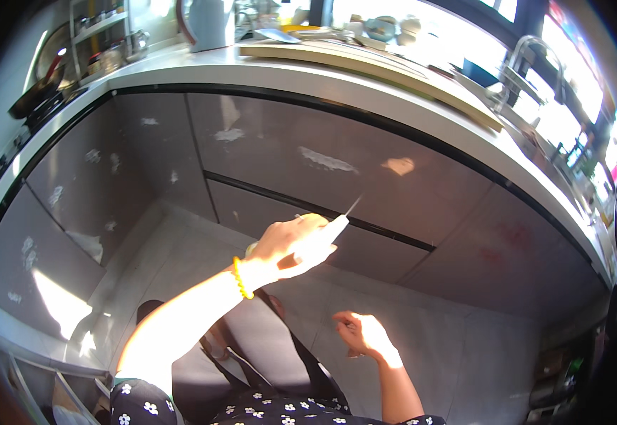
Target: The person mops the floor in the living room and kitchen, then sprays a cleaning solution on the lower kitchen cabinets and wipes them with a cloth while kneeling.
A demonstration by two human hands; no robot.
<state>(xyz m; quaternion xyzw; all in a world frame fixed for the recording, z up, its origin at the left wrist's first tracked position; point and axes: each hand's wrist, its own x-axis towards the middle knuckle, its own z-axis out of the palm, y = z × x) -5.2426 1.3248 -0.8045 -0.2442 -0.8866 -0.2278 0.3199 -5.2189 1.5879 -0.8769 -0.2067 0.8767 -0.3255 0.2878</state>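
My left hand (292, 244), with a yellow beaded bracelet at its wrist, is closed around a white-handled tool (336, 227). The tool's thin metal shaft or blade points up and to the right, in front of the grey-brown cabinet fronts (287, 143); whether its tip touches them I cannot tell. Strong sunlight washes out the hand and handle. Lower right, my right hand (360, 333) hangs over the floor with its fingers loosely curled; whether anything small is inside them is hidden. Whitish patches (327, 159) mark several cabinet fronts.
Above the cabinets runs a white countertop (181, 71) with a thick board (372, 64), a grey-blue jug (210, 24) and a sink faucet (539, 42). A frying pan (34, 98) sits by the stove at left. Grey tiled floor (441, 345) lies below, with an open divided drawer or rack (58, 390) lower left.
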